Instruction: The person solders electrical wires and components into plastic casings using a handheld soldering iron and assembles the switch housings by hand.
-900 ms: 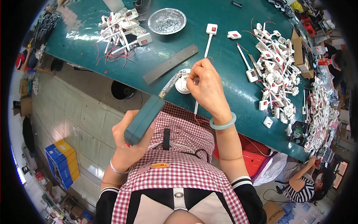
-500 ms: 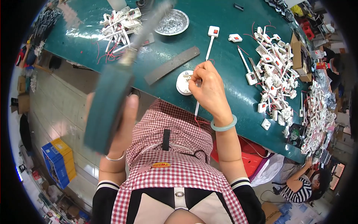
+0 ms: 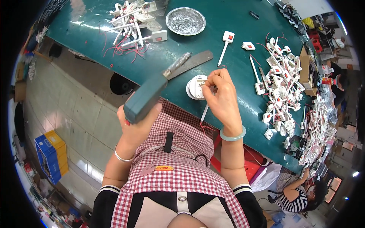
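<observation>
My left hand is wrapped round a teal power screwdriver, whose metal shaft points away toward a flat grey metal bar. To its right stands a round white holder at the table's near edge, bearing a white plastic housing. My right hand, with thumb and fingertips pinched, is at the housing's right side. Whatever those fingertips hold is too small or hidden. A white stem with red wires sticks out below, toward me.
A metal dish holds small silvery pieces. White switch parts with red wires lie heaped at the far left and on the right. A single stemmed switch lies beyond my right hand. Another person sits at the lower right.
The power screwdriver in my left hand has come down and to the right, closer to the white holder. My right hand stays pinched at the housing. The view has shifted slightly.
</observation>
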